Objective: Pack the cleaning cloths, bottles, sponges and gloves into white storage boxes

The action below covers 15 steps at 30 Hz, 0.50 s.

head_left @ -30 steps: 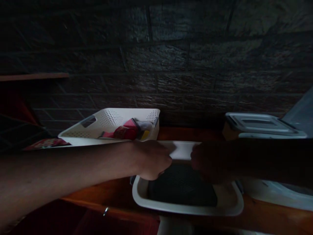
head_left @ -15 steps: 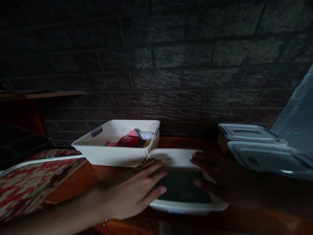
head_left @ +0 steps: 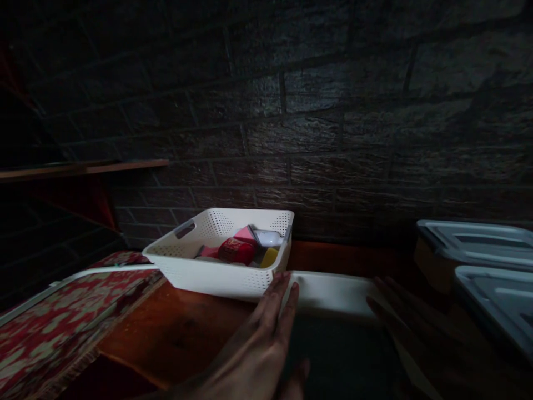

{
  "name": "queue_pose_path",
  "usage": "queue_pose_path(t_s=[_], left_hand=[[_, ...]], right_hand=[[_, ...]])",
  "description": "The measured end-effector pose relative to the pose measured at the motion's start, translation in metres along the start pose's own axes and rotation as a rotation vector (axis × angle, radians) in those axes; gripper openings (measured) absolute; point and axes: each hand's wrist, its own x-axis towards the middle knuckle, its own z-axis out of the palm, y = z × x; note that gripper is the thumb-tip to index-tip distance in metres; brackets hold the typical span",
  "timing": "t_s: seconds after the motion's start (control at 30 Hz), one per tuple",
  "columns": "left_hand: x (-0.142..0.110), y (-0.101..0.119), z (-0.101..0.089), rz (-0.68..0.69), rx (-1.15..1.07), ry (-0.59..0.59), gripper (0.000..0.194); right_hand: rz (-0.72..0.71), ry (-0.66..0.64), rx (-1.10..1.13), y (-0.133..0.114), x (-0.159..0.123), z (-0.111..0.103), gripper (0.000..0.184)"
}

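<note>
A white rectangular tray (head_left: 335,291) with a dark inside (head_left: 341,350) sits at the lower middle, its near end cut off by the picture's bottom edge. Along its left rim lies my left hand (head_left: 268,339), open, with fingers stretched forward and fingertips close to the corner of the white perforated basket (head_left: 208,276). My right hand (head_left: 416,322), dim in shadow, rests over the right side of the tray, its fingers extended and apart. Whether either palm presses on the tray is hard to see.
Inside the basket are a red packet (head_left: 236,251), a whitish bottle (head_left: 268,239) and a yellow item (head_left: 269,258). Lidded boxes (head_left: 478,241) stand at right. A patterned red cloth (head_left: 50,333) lies left on the wooden surface (head_left: 183,314), below a shelf (head_left: 83,169). A dark brick wall rises behind.
The view has shifted left, so basket and boxes appear further right. The tray looks larger and lower, its near rim now out of frame. Both hands have moved with it.
</note>
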Motion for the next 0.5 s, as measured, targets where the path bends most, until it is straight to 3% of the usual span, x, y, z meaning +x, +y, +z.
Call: queue_pose_path(t_s=[0.17, 0.3, 0.4, 0.5], left_hand=[[0.004, -0.014, 0.012, -0.005, -0.003, -0.028, 0.102], [0.006, -0.022, 0.018, 0.041, 0.004, -0.02, 0.103], [0.009, -0.013, -0.007, 0.082, 0.009, -0.003, 0.08], [0.021, -0.014, -0.051, 0.144, 0.017, 0.084, 0.04]], right_hand=[[-0.056, -0.014, -0.145, 0.003, 0.0, 0.002, 0.095], [-0.056, 0.047, -0.204, 0.006, -0.005, 0.003, 0.093], [-0.003, 0.03, -0.202, 0.006, 0.003, -0.004, 0.086], [0.082, -0.051, -0.099, -0.008, 0.041, -0.026, 0.064]])
